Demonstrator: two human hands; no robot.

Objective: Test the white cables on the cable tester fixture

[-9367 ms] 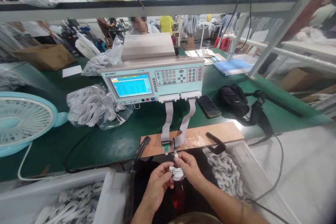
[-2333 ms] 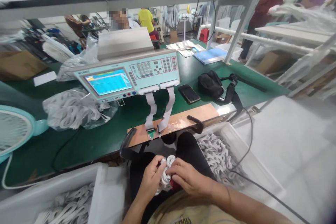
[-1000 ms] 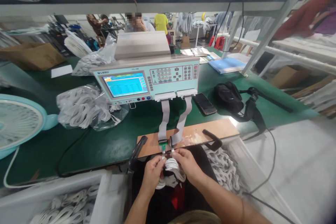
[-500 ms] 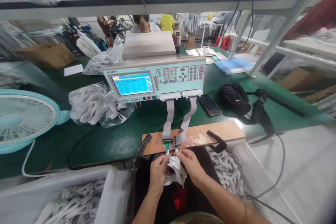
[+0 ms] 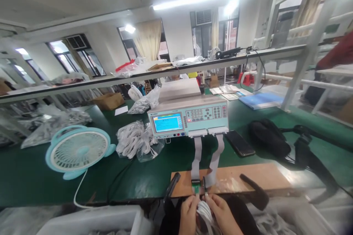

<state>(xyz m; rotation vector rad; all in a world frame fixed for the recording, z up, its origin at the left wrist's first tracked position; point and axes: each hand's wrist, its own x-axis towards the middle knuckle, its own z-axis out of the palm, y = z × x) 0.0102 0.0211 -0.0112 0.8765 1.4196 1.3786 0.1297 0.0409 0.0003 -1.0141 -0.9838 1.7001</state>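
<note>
A coiled white cable (image 5: 204,213) hangs between my two hands at the bottom of the view. My left hand (image 5: 189,213) is closed on one end of it, right below a small green board (image 5: 196,188). The other end is pinched by my right hand (image 5: 222,211), just under a dark connector (image 5: 204,183). Two grey ribbon cables (image 5: 196,158) run from these connectors up to a test instrument (image 5: 205,117) with a lit blue screen (image 5: 167,122). Beneath the connectors lies a wooden board (image 5: 231,179) at the table edge.
A light blue fan (image 5: 79,150) and bagged white cables (image 5: 132,139) are on the green table (image 5: 143,185) at left. To the right are a phone (image 5: 239,143), a black bag (image 5: 268,137) and a blue folder (image 5: 260,100). White bins (image 5: 110,218) flank my lap. A shelf crosses behind.
The view has tilted upward, so the instrument and hands appear lower and further right. The text on the screen differs, and a red light shows on its panel. Both hands keep their hold.
</note>
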